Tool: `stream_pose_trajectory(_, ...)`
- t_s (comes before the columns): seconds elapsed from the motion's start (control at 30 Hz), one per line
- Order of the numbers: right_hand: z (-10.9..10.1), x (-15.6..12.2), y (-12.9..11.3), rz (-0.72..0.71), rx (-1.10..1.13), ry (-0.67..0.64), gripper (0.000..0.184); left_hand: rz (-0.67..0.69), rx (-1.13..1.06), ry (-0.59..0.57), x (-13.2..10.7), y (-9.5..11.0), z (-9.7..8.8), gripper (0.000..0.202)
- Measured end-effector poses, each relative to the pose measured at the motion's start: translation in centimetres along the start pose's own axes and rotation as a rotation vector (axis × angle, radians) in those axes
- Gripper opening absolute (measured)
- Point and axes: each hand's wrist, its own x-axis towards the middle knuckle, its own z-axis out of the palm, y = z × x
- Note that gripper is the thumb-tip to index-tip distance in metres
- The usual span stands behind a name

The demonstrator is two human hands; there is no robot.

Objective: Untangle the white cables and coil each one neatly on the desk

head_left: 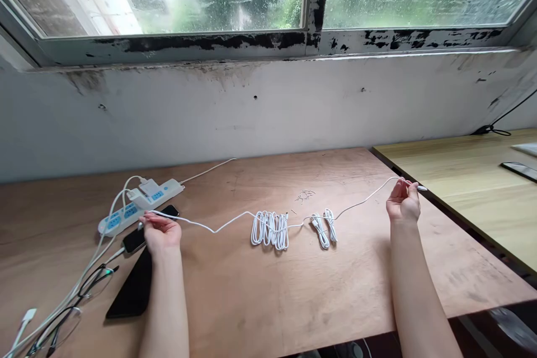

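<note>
A white cable (pixel 235 220) stretches across the brown wooden table (pixel 293 291) between my two hands. My left hand (pixel 160 233) pinches one end near the power strip. My right hand (pixel 403 201) is closed on the other end, with the plug tip poking out to the right. In the middle of the cable lie a larger folded bundle (pixel 271 229) and a smaller folded bundle (pixel 325 226), both resting on the table.
A white power strip (pixel 138 204) with chargers sits at the left, with a phone (pixel 140 235) beside it, a larger dark phone (pixel 132 291) and eyeglasses (pixel 62 319) nearer me. A lighter table (pixel 470 179) adjoins at the right. A wall and window lie behind.
</note>
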Motion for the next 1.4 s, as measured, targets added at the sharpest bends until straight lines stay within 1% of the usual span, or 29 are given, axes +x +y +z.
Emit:
stream_pose_trajectory(0.03, 0.5, -0.7, 0.1, 0.002, -0.008, -0.037, 0.018, -0.045, -0.114, 0.035, -0.7, -0.3, 0.6, 0.036)
stream_pose_trajectory(0.07, 1.1, -1.5, 0.3, 0.01, -0.01, -0.07, 0.016, -0.094, -0.187, 0.047, -1.5, -0.5, 1.2, 0.033)
stream_pose_trajectory(0.13, 2.4, -3.5, 0.7, 0.029, -0.015, -0.149, 0.013, -0.178, -0.24, -0.001, -3.3, -1.1, 2.6, 0.031)
stream_pose_trajectory(0.2, 3.6, -5.7, 1.4, 0.075, -0.03, -0.228, 0.012, -0.274, -0.237, -0.097, -5.3, -1.9, 3.8, 0.029)
stream_pose_trajectory(0.27, 4.5, -8.1, 2.3, 0.168, -0.08, -0.321, 0.015, -0.349, -0.21, -0.161, -7.4, -2.8, 4.8, 0.025)
stream_pose_trajectory(0.33, 5.2, -10.6, 3.2, 0.261, -0.132, -0.422, 0.018, -0.448, -0.168, -0.141, -9.5, -3.9, 5.7, 0.025)
stream_pose_trajectory(0.43, 5.8, -13.9, 4.6, 0.4, -0.198, -0.553, 0.022, -0.581, -0.058, -0.195, -12.7, -5.9, 6.6, 0.019)
stream_pose_trajectory(0.5, 5.8, -15.6, 5.3, 0.48, -0.218, -0.592, 0.023, -0.644, 0.024, -0.2, -14.5, -7.3, 7.0, 0.015)
stream_pose_trajectory(0.6, 5.5, -17.1, 6.1, 0.579, -0.206, -0.58, 0.025, -0.707, 0.109, -0.193, -16.2, -8.9, 7.1, 0.016)
stream_pose_trajectory(0.7, 5.1, -17.5, 6.6, 0.647, -0.197, -0.579, 0.025, -0.761, 0.123, -0.201, -16.9, -9.8, 6.9, 0.015)
stream_pose_trajectory(0.77, 4.9, -17.5, 6.7, 0.638, -0.217, -0.608, 0.026, -0.761, 0.135, -0.236, -17.1, -10.1, 6.6, 0.009)
stream_pose_trajectory(0.8, 4.8, -17.6, 6.8, 0.618, -0.243, -0.636, 0.026, -0.732, 0.158, -0.278, -17.2, -10.2, 6.4, 0.004)
stream_pose_trajectory(0.83, 4.8, -17.7, 6.7, 0.587, -0.281, -0.671, 0.026, -0.677, 0.198, -0.334, -17.3, -10.2, 6.3, 0.007)
stream_pose_trajectory(0.9, 4.7, -17.9, 6.6, 0.483, -0.382, -0.756, 0.026, -0.503, 0.322, -0.479, -17.5, -10.4, 6.0, 0.018)
stream_pose_trajectory(0.97, 4.6, -18.3, 6.4, 0.328, -0.485, -0.834, 0.024, -0.307, 0.461, -0.611, -17.8, -10.5, 5.7, 0.025)
stream_pose_trajectory(1.03, 4.4, -18.7, 6.2, 0.148, -0.576, -0.886, 0.02, -0.149, 0.576, -0.702, -18.1, -10.7, 5.3, 0.025)
stream_pose_trajectory(1.13, 3.9, -19.1, 6.1, -0.14, -0.698, -0.958, 0.011, 0.066, 0.733, -0.774, -18.5, -10.9, 4.6, 0.02)
stream_pose_trajectory(1.2, 3.6, -19.2, 6.1, -0.29, -0.743, -1.018, 0.008, 0.223, 0.81, -0.796, -18.6, -10.8, 4.3, 0.013)
stream_pose_trajectory(1.27, 3.4, -19.3, 6.2, -0.365, -0.75, -1.071, 0.008, 0.328, 0.829, -0.815, -18.8, -10.7, 4.1, 0.008)
stream_pose_trajectory(1.4, 3.2, -19.4, 6.3, -0.409, -0.734, -1.124, 0.009, 0.42, 0.837, -0.877, -18.9, -10.5, 3.8, 0.003)
